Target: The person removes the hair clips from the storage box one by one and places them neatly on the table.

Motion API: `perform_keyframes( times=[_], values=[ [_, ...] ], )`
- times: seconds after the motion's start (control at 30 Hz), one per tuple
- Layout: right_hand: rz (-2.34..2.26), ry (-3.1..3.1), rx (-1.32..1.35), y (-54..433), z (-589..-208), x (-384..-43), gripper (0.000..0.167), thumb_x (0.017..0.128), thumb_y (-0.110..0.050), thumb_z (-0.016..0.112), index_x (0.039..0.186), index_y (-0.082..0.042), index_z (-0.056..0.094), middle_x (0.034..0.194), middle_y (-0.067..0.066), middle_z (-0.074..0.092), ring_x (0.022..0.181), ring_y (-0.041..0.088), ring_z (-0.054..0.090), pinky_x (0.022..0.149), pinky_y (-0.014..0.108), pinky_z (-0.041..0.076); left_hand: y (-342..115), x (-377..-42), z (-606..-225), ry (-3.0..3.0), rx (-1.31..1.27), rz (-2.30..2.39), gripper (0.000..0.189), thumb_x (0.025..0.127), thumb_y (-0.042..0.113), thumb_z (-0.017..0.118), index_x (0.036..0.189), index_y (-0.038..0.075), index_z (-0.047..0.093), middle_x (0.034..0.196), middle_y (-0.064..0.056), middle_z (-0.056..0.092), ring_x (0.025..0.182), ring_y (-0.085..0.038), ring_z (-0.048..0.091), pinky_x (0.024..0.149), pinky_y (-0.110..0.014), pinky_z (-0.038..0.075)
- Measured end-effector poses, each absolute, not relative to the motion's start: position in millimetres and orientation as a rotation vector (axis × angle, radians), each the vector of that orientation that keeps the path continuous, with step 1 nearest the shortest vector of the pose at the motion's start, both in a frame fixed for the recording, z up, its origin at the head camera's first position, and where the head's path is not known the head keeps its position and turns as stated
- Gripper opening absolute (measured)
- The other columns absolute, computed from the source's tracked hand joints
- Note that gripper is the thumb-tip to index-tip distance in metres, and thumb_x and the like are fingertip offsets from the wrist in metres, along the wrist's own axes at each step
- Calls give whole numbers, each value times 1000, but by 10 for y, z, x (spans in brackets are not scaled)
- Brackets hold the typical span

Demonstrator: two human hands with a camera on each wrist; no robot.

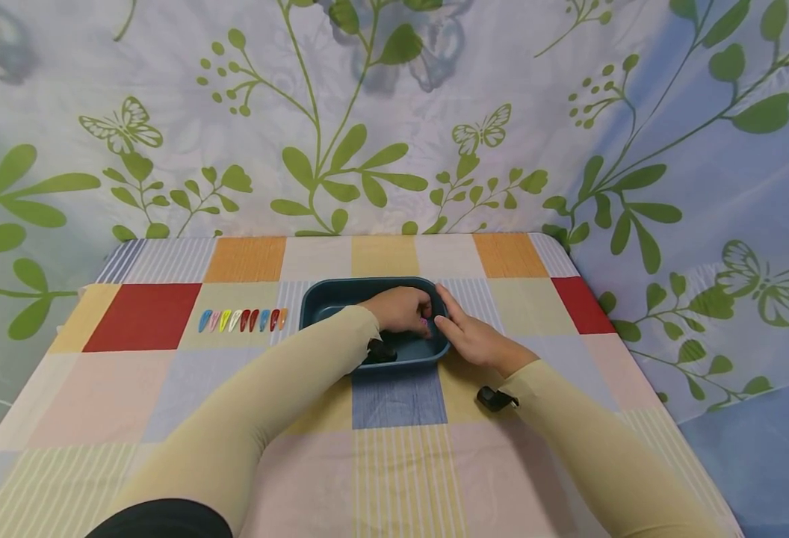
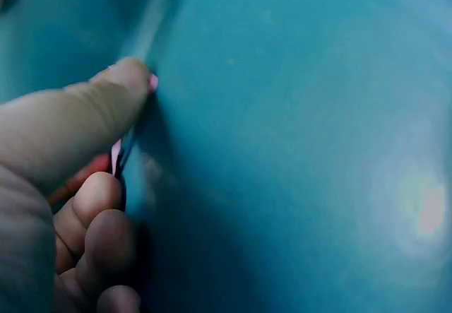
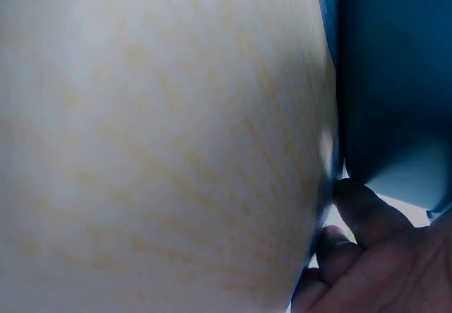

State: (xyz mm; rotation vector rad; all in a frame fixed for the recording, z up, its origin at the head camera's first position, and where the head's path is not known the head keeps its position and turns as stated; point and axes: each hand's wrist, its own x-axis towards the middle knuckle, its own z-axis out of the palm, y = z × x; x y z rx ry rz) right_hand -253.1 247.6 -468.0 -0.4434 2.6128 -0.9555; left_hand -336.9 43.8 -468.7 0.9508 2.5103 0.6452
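A dark blue rectangular plastic bin [image 1: 404,365] sits on the table. My left hand [image 1: 400,308] reaches down inside its right end and pinches a small pink hair clip [image 2: 116,156] between thumb and fingers. Most of the clip is hidden by the fingers. Behind them, in the left wrist view, shows something red [image 2: 88,175], too covered to tell its kind. My right hand [image 1: 480,340] steadies the bin from outside, its fairly straight fingers [image 3: 367,210] against the right wall.
Left of the bin lies a neat row of several snap hair clips [image 1: 254,320] in blue, pink, yellow, white, red and orange. A patchwork cloth [image 1: 226,403] covers the table. Leaf-patterned curtains [image 1: 367,112] hang behind and at the sides.
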Motion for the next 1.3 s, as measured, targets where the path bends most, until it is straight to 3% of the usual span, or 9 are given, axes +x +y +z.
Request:
perform_keyframes(
  times=[0.43,1.0,1.3],
  values=[
    [-933,2620,-425,2477,-4693,-2528,67,115,-48,25,170,-28,-8,172,24,24,151,49,39,122,66,30,327,-3442,-4687,2448,1021,641,45,88,29,87,126,8,72,92,4,72,83,-9,65,77,-26,52],
    [-924,2623,-413,2467,-4672,-2516,67,115,-48,24,170,-29,-10,172,24,22,151,49,38,124,65,28,317,-3417,-4623,2386,1101,574,34,92,18,79,125,13,76,90,4,72,80,-10,63,73,-25,50],
    [-937,2621,-417,2454,-4665,-2507,69,115,-48,26,170,-29,-10,174,21,18,152,47,37,124,64,28,288,-3435,-4655,2367,1142,614,28,94,12,71,122,15,74,87,4,64,76,-11,59,68,-25,45]
  ],
)
